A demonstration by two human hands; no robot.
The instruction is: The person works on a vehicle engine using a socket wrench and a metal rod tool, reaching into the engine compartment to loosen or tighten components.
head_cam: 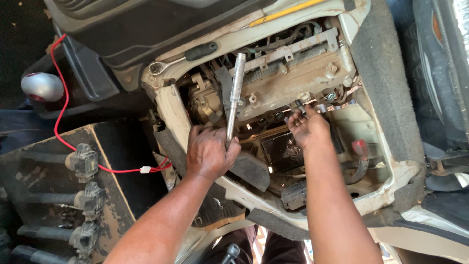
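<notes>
My left hand [209, 152] is clenched around the lower end of a long silver socket extension bar [235, 93], which stands nearly upright at the centre of the frame, its top reaching into the open engine bay [293, 73]. My right hand [308, 128] sits just right of centre, fingers curled at a small dark connector [299, 105] on the underside of the grimy engine block; I cannot tell whether it is truly gripping it or only touching it.

A ratchet wrench [183, 57] with a black handle lies on the pale bay rim in the upper middle of the frame, well apart from both hands. A red wire [61, 98] loops down the left side to a white plug [145, 169]. In the lower left, a row of ignition coils [83, 195] rests on a worn black board (four of them, as far as I can see). A silver gear knob [42, 86] shows at the upper left.
</notes>
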